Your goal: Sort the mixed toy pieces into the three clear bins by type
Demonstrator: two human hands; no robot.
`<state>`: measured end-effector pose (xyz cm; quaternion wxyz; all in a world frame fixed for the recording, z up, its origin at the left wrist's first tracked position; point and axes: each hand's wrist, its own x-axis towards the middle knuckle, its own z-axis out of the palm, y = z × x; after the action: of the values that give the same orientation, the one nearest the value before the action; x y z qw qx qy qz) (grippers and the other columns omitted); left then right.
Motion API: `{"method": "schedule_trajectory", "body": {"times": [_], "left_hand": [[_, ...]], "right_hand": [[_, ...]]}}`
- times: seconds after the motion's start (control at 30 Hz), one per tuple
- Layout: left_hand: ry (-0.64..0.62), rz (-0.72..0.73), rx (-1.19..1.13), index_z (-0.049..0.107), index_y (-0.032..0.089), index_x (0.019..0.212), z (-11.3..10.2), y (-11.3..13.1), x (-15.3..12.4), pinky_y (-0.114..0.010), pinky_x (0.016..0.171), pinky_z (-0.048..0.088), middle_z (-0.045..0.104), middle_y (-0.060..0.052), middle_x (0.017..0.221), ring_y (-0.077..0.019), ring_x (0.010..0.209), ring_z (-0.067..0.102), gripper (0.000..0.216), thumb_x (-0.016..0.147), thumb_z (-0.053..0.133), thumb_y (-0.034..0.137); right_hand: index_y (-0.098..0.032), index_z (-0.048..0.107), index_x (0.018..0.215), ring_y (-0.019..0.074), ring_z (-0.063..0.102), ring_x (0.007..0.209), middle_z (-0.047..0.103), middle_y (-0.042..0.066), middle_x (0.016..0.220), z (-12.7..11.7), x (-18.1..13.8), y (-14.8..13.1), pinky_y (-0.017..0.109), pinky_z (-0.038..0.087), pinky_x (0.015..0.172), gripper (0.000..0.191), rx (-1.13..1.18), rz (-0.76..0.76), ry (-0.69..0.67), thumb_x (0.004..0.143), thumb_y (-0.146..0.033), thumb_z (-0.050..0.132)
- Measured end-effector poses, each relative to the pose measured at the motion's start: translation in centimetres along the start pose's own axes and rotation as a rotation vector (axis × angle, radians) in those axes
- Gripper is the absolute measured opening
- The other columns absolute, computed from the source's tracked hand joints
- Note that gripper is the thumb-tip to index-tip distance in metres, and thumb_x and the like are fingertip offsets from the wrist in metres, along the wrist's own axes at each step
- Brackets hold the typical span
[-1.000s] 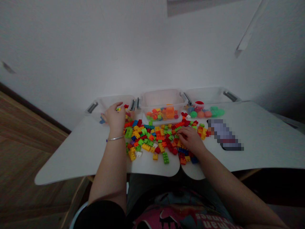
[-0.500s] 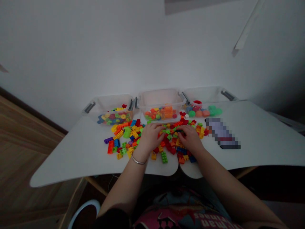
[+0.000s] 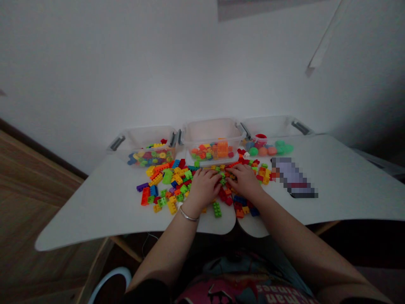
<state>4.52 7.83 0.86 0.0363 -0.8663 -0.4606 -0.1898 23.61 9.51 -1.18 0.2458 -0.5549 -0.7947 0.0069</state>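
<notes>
A loose pile of colourful plastic building bricks [image 3: 179, 179] covers the middle of the table. My left hand [image 3: 204, 188] lies over the pile with its fingers apart and bent down, its tips touching bricks. A bracelet [image 3: 189, 217] circles the left wrist. Close by on the right, my right hand [image 3: 244, 179] also reaches into the bricks, fingers curved and apart. Small green and red bricks show in the narrow gap between both hands. A green brick [image 3: 217, 209] lies just below them. What sits under the palms is hidden.
Three clear bins stand along the wall: the left bin [image 3: 142, 134] and middle bin [image 3: 211, 128] hold bricks, the right bin [image 3: 272, 126] holds balls and a red cup. A blurred-out phone [image 3: 295, 177] lies right of the pile on the white table [image 3: 344, 181].
My two hands have come closer together over the pile. The left has shifted slightly right and down, the right slightly left. The view has moved a little.
</notes>
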Motion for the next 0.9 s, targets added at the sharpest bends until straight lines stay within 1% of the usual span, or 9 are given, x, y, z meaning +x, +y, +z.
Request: {"method": "schedule_trajectory", "body": {"times": [0.17,0.3,0.5,0.7,0.8,0.9], "left_hand": [[0.040,0.008,-0.012,0.069,0.021,0.110,0.27,-0.33,-0.10,-0.046,0.098,0.043,0.069,-0.006,0.117,-0.0258,0.109,0.059,0.026,0.086,0.063,0.028],[0.044,-0.001,-0.021,0.069,0.022,0.110,0.32,-0.39,-0.21,-0.045,0.096,0.044,0.069,-0.006,0.117,-0.0260,0.109,0.059,0.026,0.086,0.062,0.027],[0.031,-0.024,-0.032,0.068,0.022,0.111,0.17,-0.27,-0.28,-0.044,0.097,0.044,0.068,-0.005,0.119,-0.0258,0.110,0.058,0.027,0.086,0.062,0.028],[0.029,-0.018,-0.042,0.068,0.022,0.111,0.15,-0.20,-0.26,-0.044,0.097,0.045,0.068,-0.006,0.119,-0.0259,0.111,0.058,0.027,0.086,0.060,0.027],[0.030,-0.020,-0.043,0.068,0.022,0.110,0.12,-0.18,-0.26,-0.044,0.097,0.045,0.068,-0.006,0.119,-0.0259,0.111,0.058,0.026,0.086,0.061,0.027],[0.028,-0.021,-0.046,0.069,0.022,0.110,0.11,-0.21,-0.25,-0.044,0.097,0.046,0.067,-0.007,0.119,-0.0257,0.111,0.058,0.026,0.086,0.060,0.027]], "right_hand": [[-0.015,0.071,0.112,0.0261,0.059,0.099,0.064,0.013,0.105,0.59,0.42,-0.16,0.040,0.047,0.093,0.033,0.061,0.068,0.017,0.084,-0.029,0.060],[-0.016,0.069,0.104,0.0264,0.058,0.100,0.063,0.012,0.102,0.54,0.40,-0.14,0.040,0.046,0.093,0.026,0.085,0.106,0.040,0.082,-0.028,0.062],[-0.018,0.062,0.097,0.0264,0.059,0.097,0.065,0.009,0.098,0.27,0.24,-0.15,0.039,0.045,0.089,0.018,0.074,0.095,0.025,0.081,-0.027,0.061],[-0.022,0.063,0.095,0.0255,0.060,0.092,0.069,0.007,0.092,0.11,0.04,-0.29,0.039,0.045,0.085,0.013,0.077,0.087,0.038,0.083,-0.028,0.061],[-0.021,0.064,0.095,0.0251,0.061,0.091,0.069,0.007,0.092,0.14,-0.06,-0.22,0.039,0.046,0.085,0.014,0.112,0.085,0.064,0.082,-0.025,0.060],[-0.020,0.064,0.106,0.0256,0.062,0.097,0.070,0.009,0.102,0.19,-0.12,0.03,0.042,0.048,0.089,0.024,0.210,0.080,0.128,0.083,-0.024,0.058]]}}
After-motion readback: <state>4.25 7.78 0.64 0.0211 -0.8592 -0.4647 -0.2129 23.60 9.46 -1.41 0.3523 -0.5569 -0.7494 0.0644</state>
